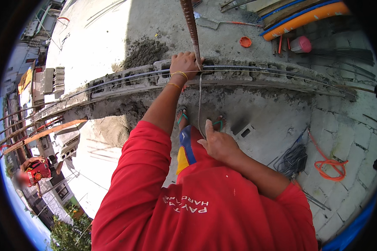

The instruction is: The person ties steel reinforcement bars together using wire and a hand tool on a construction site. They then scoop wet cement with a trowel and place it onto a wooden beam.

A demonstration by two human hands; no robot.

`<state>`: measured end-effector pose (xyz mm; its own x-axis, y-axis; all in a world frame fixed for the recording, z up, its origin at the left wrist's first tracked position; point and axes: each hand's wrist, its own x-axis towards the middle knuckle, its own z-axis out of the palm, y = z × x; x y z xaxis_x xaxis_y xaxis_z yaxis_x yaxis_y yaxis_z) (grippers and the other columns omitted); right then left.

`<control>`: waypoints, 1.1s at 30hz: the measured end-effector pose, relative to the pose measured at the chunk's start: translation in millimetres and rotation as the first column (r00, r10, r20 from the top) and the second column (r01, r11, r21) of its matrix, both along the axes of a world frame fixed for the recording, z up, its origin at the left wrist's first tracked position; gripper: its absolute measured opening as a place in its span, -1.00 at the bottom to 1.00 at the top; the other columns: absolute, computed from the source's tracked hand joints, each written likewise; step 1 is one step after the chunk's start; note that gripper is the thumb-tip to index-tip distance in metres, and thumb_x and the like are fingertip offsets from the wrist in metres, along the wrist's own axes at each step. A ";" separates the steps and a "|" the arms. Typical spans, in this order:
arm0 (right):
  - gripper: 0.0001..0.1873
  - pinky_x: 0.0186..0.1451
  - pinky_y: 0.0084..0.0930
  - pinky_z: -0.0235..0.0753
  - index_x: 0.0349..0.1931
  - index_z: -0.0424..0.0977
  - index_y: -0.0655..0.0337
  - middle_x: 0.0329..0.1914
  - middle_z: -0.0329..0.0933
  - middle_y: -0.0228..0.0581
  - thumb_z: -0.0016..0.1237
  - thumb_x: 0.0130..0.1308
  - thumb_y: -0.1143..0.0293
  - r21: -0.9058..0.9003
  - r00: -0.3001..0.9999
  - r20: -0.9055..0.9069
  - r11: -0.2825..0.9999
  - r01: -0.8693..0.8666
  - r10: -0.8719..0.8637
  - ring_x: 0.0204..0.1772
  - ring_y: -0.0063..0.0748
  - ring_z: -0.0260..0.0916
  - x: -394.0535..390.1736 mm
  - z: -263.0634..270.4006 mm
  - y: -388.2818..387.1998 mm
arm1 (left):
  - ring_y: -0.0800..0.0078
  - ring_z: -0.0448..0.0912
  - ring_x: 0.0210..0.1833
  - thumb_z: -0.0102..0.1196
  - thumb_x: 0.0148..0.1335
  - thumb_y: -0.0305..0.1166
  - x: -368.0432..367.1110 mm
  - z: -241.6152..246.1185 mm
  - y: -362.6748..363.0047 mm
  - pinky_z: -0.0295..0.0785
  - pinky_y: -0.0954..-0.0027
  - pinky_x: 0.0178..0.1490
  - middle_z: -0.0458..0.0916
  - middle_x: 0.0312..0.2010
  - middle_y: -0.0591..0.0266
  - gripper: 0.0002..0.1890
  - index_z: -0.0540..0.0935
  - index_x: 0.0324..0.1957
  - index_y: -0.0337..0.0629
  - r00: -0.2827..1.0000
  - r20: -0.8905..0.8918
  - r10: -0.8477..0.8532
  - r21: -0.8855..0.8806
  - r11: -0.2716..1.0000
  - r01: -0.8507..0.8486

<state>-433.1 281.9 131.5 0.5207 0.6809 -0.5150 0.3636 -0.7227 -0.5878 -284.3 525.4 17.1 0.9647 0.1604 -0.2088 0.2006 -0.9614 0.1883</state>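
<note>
A course of hollow concrete blocks [238, 77] runs across in front of me, with a long steel reinforcing bar [257, 68] and a thin taut string lying along its top. My left hand [184, 65] rests on the blocks beside a rusty upright rebar [191, 28]; its fingers curl over the far side near the bars, and whether they grip one cannot be told. From the foot of the upright a thin rod or wire [200, 103] hangs towards me. My right hand [221, 144] is at the lower end of that rod, index finger extended; its palm side is hidden.
Wet mortar [146, 53] is heaped beyond the blocks. Near my sandalled feet lies a loose block [245, 132]. Dark wire ties [291, 160] and an orange hose [330, 169] lie at right. An orange pipe [306, 22] is beyond. Another person [39, 174] is at far left.
</note>
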 end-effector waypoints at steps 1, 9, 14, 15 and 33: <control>-0.29 -0.16 0.01 0.58 0.37 0.09 0.55 -0.37 0.60 0.29 -0.14 0.46 0.12 0.003 0.998 -0.038 0.999 0.048 -0.048 -0.25 0.29 0.60 0.2 3.9 1.5 | 0.21 0.50 0.21 -0.16 0.45 0.05 0.0 -0.3 1.7 0.27 0.10 0.30 0.60 0.09 0.23 -0.55 0.58 0.15 0.07 1.000 0.017 0.002 -0.027 1.000 -0.001; -0.28 -0.22 -0.03 0.62 0.35 0.04 0.70 -0.35 0.64 0.23 -0.14 0.43 0.21 -0.199 0.995 0.040 0.976 -0.085 0.095 -0.29 0.17 0.65 -14.6 -17.6 22.5 | 0.21 0.54 0.12 -0.13 0.33 -0.15 -6.7 -7.4 15.1 0.25 0.13 0.28 0.62 0.00 0.18 -0.63 0.59 0.08 0.01 0.988 0.156 -0.021 -0.181 0.982 0.049; -0.30 -0.28 -0.08 0.63 0.32 0.08 0.72 -0.42 0.65 0.14 -0.10 0.36 0.29 -0.325 0.965 0.233 0.945 -0.040 0.121 -0.35 0.09 0.66 -43.5 -42.2 59.4 | 0.17 0.53 0.15 -0.10 0.33 -0.19 -8.3 -15.9 20.3 0.24 0.05 0.31 0.61 0.03 0.14 -0.64 0.59 0.08 -0.02 0.979 0.185 -0.090 -0.231 0.964 0.132; -0.30 -0.25 -0.08 0.63 0.32 0.10 0.68 -0.39 0.65 0.15 -0.07 0.35 0.29 -0.298 0.980 0.188 0.954 -0.008 0.067 -0.32 0.11 0.66 -44.8 -40.3 61.7 | 0.15 0.53 0.15 -0.08 0.32 -0.18 -9.4 -16.6 23.6 0.24 0.02 0.32 0.61 0.03 0.13 -0.64 0.59 0.08 -0.02 0.976 0.194 -0.103 -0.243 0.958 0.149; -0.34 -0.09 -0.16 0.59 0.31 0.34 0.22 -0.21 0.64 0.20 0.13 0.28 0.07 -0.023 0.700 0.036 0.699 0.715 -0.714 -0.14 0.17 0.63 -160.9 -8.6 -65.4 | 0.10 0.39 0.29 0.34 0.02 -0.04 -50.2 26.0 -6.7 0.10 -0.09 0.39 0.51 0.08 0.09 -0.38 0.56 0.09 -0.16 0.978 0.062 -0.200 -0.035 0.979 0.203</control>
<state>-594.0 216.5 122.9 0.8554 0.0828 -0.5114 -0.2568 -0.7896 -0.5574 -334.5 518.6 43.1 0.9871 -0.0460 -0.1535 -0.0090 -0.9723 0.2337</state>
